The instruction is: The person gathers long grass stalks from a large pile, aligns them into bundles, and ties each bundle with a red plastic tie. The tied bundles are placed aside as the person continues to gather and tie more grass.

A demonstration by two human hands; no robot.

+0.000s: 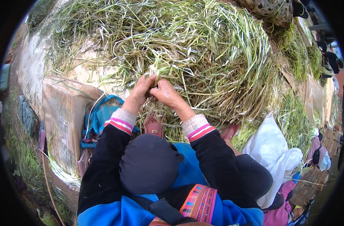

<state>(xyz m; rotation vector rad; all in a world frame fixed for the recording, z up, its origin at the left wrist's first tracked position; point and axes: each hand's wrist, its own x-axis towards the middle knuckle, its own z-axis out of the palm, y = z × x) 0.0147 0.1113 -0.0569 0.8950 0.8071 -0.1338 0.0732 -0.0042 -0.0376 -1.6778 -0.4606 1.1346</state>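
My left hand [143,87] and my right hand [165,91] meet at the middle of the view, thumbs close together. Both hold a small bunch of green and whitish plant stalks [156,67] that sticks up between the fingers. The finger ends are partly hidden behind the hands. Just beyond lies a wide, loose pile of long green stalks [206,48], with browner root-like ends [234,104] bundled at its near right side. Pink shoes [154,127] show below the hands.
At the left stand a wrapped brown block [64,113] and a blue bag [107,113]. A white plastic sack [266,138] lies right of my knee. A woven basket [273,10] stands at the top right, with more stalks [295,50] below it. People are partly visible at the right edge.
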